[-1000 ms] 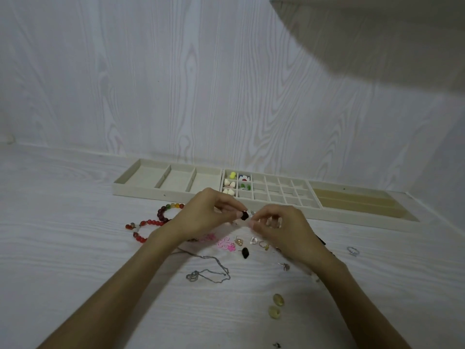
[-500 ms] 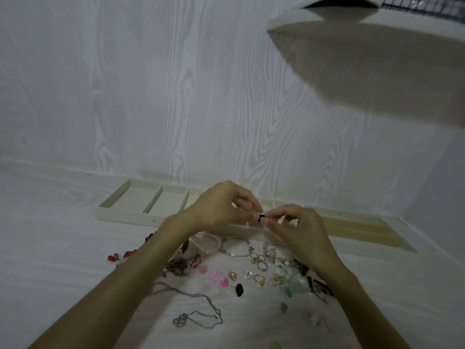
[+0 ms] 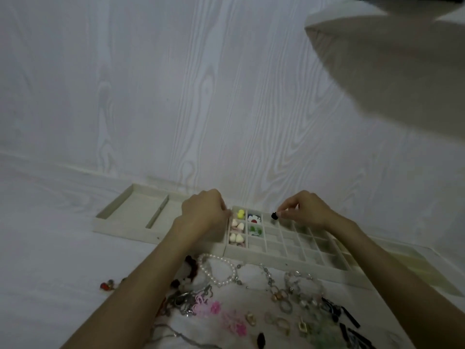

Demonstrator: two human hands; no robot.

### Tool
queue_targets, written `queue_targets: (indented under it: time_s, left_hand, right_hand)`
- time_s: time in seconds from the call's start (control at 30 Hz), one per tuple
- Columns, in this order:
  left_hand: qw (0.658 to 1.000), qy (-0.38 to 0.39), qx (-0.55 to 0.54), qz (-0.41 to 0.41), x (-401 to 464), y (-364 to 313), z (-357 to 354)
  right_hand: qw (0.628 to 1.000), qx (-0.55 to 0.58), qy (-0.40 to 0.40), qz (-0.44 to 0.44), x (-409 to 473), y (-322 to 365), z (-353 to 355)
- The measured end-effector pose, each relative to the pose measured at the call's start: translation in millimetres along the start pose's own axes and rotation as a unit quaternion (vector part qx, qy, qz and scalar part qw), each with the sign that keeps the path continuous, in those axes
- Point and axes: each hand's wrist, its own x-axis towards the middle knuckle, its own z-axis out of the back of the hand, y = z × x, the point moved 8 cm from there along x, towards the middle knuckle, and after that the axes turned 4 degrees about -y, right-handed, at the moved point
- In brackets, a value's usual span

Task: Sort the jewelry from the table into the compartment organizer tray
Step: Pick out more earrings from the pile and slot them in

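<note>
The beige compartment organizer tray [image 3: 161, 235] lies along the wall. My right hand [image 3: 307, 212] pinches a small black earring [image 3: 274, 216] just above a back-row cell of the tray's small grid. My left hand [image 3: 203, 215] hovers with curled fingers at the grid's left edge; its fingertips are hidden. Some cells hold a yellow piece [image 3: 241, 214], a flower piece [image 3: 254, 218], a green piece [image 3: 255, 230] and white-pink hearts [image 3: 237, 225]. Loose jewelry lies in front of the tray: a pearl bracelet [image 3: 219, 270], pink flower pieces [image 3: 216, 307], rings [image 3: 281, 298], another black earring [image 3: 261, 340].
A silver chain [image 3: 176, 333] and red beads [image 3: 107, 285] lie near my left forearm. Black ribbon pieces [image 3: 349, 318] sit at the right. The wood-grain wall [image 3: 201, 96] rises right behind the tray. A pale overhang [image 3: 390, 71] fills the upper right.
My hands have parted and reached forward over the tray. The right hand now holds the black earring alone above the grid, and the left has gone to the grid's left edge.
</note>
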Motion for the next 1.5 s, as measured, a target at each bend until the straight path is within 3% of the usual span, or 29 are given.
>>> queue_targets:
  time_s: [0.1, 0.27, 1.07, 1.27, 1.37, 1.5]
  left_hand:
    - [1.000, -0.028, -0.008, 0.008, -2.0, 4.1, 1.6]
    - [1.000, 0.006, 0.003, 0.012, -3.2, 2.8, -5.5]
    - [0.999, 0.051, -0.017, -0.002, 1.6, 2.7, -5.2]
    - [1.000, -0.004, -0.008, -0.018, -13.2, -14.3, 44.4]
    - [0.998, -0.050, -0.018, -0.045, -38.3, -27.4, 55.0]
    - [0.993, -0.016, -0.035, -0.109, -75.5, -40.0, 39.6]
  right_hand:
    - [0.999, -0.015, 0.039, 0.004, 6.1, -2.0, -14.7]
    - [0.998, -0.017, 0.058, -0.003, 9.1, -4.7, -23.6]
    - [0.995, -0.087, 0.018, 0.034, 5.6, 13.3, -16.2]
    - [0.996, 0.015, -0.041, 0.081, -64.5, 45.2, 18.1]
    - [0.993, 0.044, -0.036, 0.100, -111.2, 59.8, 7.2]
    - [0.990, 0.070, 0.012, 0.125, -147.4, 70.8, -15.3]
